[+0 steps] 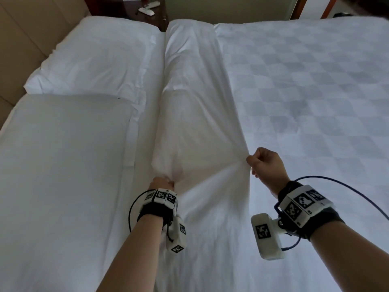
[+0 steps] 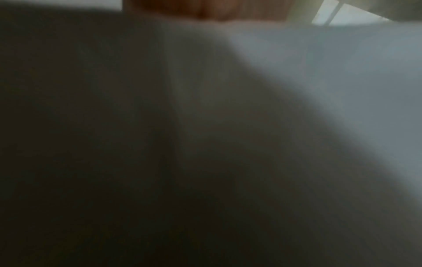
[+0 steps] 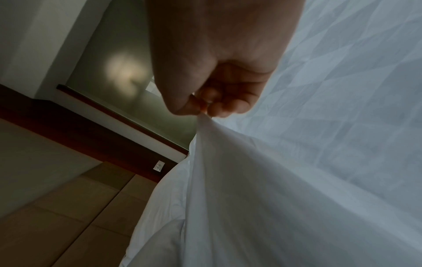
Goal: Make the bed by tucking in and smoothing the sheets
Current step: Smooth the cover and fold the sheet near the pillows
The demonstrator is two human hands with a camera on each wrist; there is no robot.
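My left hand (image 1: 162, 183) and right hand (image 1: 265, 163) each grip the sheet (image 1: 197, 131) stretched between them, mid-smoothing; next I'd pull it taut and lay it flat.

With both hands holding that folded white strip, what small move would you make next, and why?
Probably draw both hands apart and toward the body. The left hand bunches one edge of the folded white sheet strip, the right hand pinches the other, and creases fan out between them.
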